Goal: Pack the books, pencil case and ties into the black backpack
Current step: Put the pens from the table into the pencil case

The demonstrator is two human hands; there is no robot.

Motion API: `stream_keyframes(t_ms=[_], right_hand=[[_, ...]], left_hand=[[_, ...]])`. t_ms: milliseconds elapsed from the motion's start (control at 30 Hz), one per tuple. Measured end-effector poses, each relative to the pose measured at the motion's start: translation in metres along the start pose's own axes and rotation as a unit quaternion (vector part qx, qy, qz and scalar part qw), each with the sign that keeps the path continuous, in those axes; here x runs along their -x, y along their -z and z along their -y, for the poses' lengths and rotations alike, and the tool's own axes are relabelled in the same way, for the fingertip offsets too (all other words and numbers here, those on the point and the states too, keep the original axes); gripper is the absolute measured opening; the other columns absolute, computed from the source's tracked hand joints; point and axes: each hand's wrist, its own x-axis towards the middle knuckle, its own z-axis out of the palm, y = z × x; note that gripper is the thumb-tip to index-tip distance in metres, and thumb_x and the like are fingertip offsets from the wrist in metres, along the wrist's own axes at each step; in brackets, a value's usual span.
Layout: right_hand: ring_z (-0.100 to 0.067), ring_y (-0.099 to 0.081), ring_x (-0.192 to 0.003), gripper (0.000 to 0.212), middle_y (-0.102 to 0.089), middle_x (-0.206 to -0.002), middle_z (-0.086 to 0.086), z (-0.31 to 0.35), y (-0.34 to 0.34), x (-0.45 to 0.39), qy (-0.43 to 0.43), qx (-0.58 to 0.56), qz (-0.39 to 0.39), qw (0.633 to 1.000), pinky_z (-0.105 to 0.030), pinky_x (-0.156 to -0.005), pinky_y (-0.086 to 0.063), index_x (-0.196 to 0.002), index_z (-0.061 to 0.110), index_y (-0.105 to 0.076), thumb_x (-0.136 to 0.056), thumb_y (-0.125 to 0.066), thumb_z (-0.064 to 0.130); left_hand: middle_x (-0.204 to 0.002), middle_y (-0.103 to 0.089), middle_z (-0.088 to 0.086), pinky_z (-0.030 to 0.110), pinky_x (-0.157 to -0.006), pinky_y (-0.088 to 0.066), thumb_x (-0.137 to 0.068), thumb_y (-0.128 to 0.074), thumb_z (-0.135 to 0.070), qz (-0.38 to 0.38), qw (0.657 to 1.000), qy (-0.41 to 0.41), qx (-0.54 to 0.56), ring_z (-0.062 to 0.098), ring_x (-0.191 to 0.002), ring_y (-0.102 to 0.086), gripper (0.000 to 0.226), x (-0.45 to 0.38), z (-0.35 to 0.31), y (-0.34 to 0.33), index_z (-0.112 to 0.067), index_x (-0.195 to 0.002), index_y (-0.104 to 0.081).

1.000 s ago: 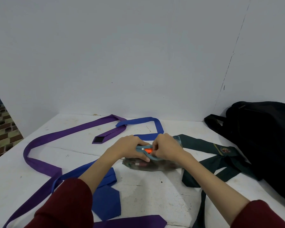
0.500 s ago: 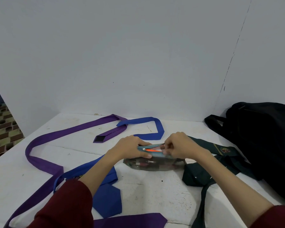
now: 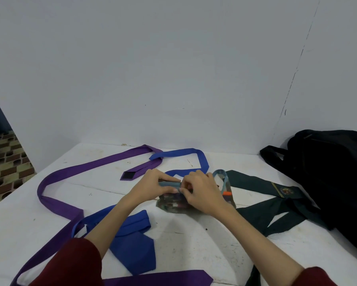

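Observation:
A clear pencil case with a teal zip edge lies in the middle of the white table. My left hand grips its left top edge. My right hand pinches the top edge beside the left hand. The case's right end gapes, with an orange item inside. A purple tie, a blue tie and a dark green tie lie spread around it. The black backpack rests at the right against the wall. No books are in view.
A grey wall stands right behind the table. The table's left edge drops to a patterned tiled floor. The backpack's strap loops out toward the green tie.
My right hand slid right along the zip, then came back left to meet my left hand. The case's right end now stands up open.

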Motion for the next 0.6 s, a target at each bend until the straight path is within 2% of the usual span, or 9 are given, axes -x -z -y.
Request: stream_keyframes(t_ms=[67,200,333,433,533,600], right_hand=[[-0.018,-0.049,-0.097,0.017,-0.060,-0.098,-0.002,0.004,-0.006,-0.002,0.027,0.018,-0.029,0.999,-0.029,-0.083,-0.031,-0.097,0.013,-0.062,-0.094,-0.051,0.025],[-0.021,-0.049,-0.101,0.019,-0.060,-0.108,-0.008,0.004,-0.009,-0.008,0.065,0.048,-0.022,0.997,-0.031,-0.087,-0.036,-0.106,0.007,-0.060,-0.096,-0.046,0.017],[-0.025,-0.051,-0.100,0.019,-0.060,-0.108,-0.012,-0.005,-0.007,-0.012,0.127,0.123,0.007,0.984,-0.035,-0.087,-0.039,-0.108,0.005,-0.059,-0.090,-0.056,0.012],[-0.028,-0.056,-0.099,0.025,-0.062,-0.106,-0.014,-0.008,-0.006,-0.013,0.155,0.148,0.019,0.977,-0.039,-0.087,-0.043,-0.107,0.004,-0.060,-0.084,-0.066,0.009],[-0.025,-0.050,-0.111,0.032,-0.057,-0.120,-0.012,-0.008,-0.005,-0.013,0.148,0.148,0.041,0.977,-0.038,-0.098,-0.036,-0.119,0.007,-0.055,-0.089,-0.061,0.014],[-0.024,-0.051,-0.112,0.033,-0.057,-0.121,-0.011,-0.008,-0.004,-0.012,0.138,0.151,0.037,0.978,-0.037,-0.100,-0.035,-0.120,0.008,-0.055,-0.089,-0.062,0.017]], left_hand=[[-0.088,-0.073,-0.008,0.011,-0.069,-0.048,-0.073,-0.079,-0.020,-0.015,0.999,-0.001,0.036,-0.004,-0.076,-0.063,0.027,0.002,0.001,0.000,-0.021,-0.099,-0.075],[-0.089,-0.073,-0.006,0.018,-0.078,-0.050,-0.073,-0.080,-0.020,-0.044,0.997,0.020,0.061,0.005,-0.086,-0.065,0.023,0.001,0.006,-0.004,-0.020,-0.095,-0.076],[-0.092,-0.074,-0.003,0.023,-0.083,-0.052,-0.075,-0.078,-0.021,-0.051,0.997,0.032,0.055,0.009,-0.090,-0.065,0.020,-0.005,0.009,-0.006,-0.020,-0.095,-0.076],[-0.092,-0.074,-0.001,0.021,-0.081,-0.052,-0.076,-0.077,-0.020,-0.058,0.997,0.033,0.046,0.009,-0.087,-0.065,0.019,-0.007,0.008,-0.005,-0.018,-0.095,-0.076],[-0.092,-0.073,-0.002,0.014,-0.075,-0.049,-0.077,-0.076,-0.020,-0.056,0.997,0.035,0.045,0.007,-0.086,-0.064,0.019,-0.007,0.007,-0.006,-0.017,-0.096,-0.076],[-0.093,-0.073,-0.002,0.014,-0.075,-0.048,-0.077,-0.075,-0.020,-0.055,0.997,0.042,0.042,0.008,-0.088,-0.063,0.020,-0.007,0.007,-0.006,-0.018,-0.097,-0.076]])
